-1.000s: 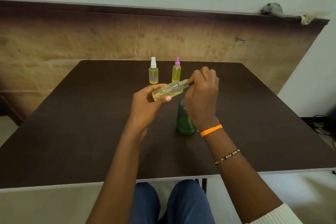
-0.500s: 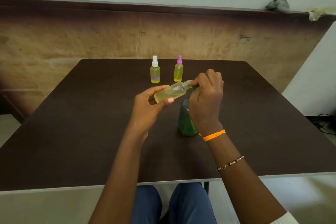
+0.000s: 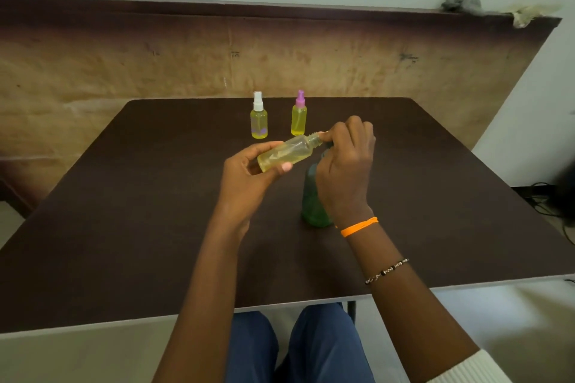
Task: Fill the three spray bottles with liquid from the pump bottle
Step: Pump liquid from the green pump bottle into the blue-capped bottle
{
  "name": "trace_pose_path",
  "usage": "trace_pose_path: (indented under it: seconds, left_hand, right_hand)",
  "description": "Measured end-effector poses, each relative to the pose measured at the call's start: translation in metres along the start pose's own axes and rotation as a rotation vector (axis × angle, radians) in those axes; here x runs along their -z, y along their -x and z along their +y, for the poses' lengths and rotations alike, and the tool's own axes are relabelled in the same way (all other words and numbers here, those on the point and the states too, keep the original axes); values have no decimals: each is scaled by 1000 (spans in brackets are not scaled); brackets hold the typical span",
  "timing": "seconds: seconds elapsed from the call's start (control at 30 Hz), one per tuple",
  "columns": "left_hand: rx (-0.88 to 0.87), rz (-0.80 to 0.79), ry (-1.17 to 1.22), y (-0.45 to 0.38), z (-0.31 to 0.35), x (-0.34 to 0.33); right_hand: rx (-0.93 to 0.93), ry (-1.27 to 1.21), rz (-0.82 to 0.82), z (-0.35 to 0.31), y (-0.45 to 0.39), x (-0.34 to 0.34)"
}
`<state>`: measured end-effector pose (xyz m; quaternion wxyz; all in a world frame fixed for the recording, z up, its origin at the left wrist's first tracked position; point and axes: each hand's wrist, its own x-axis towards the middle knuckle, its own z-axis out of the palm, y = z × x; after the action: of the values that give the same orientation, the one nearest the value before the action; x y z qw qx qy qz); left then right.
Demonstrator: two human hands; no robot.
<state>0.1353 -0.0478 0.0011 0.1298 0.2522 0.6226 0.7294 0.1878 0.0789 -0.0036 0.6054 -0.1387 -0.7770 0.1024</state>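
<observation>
The left hand (image 3: pixel 249 174) grips a small clear plastic spray bottle of pale yellow liquid (image 3: pixel 287 152), tilted nearly flat above the dark brown surface (image 3: pixel 124 211), threaded neck uncapped and pointing at the right hand (image 3: pixel 345 171). That hand's fingers are curled at the neck; whether they pinch anything cannot be told. A green translucent pump bottle (image 3: pixel 312 205) stands directly beneath and behind the right hand, partly hidden. Beyond both hands, a white-capped yellow spray bottle (image 3: pixel 259 116) and a purple-capped yellow spray bottle (image 3: pixel 299 115) stand upright, apart
</observation>
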Motion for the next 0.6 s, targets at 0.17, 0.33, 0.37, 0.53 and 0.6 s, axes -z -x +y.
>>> trace_pose_path:
  seconds: [0.17, 0.33, 0.37, 0.53, 0.6]
  left_hand:
    - [-5, 9, 6, -1, 2, -2]
    - [19, 8, -25, 1, -3, -1]
    - [17, 9, -25, 2, -4, -1]
    - [-6, 14, -3, 0, 3, -1]
    - [-18, 11, -2, 0, 4, -1]
  right_hand:
    - [-28, -34, -5, 0, -1, 1]
    - [7, -22, 40, 10, 8, -6]
    - [8, -21, 40, 10, 9, -7]
    - [-7, -19, -2, 3, 1, 0]
    - [-16, -24, -15, 1, -4, 2]
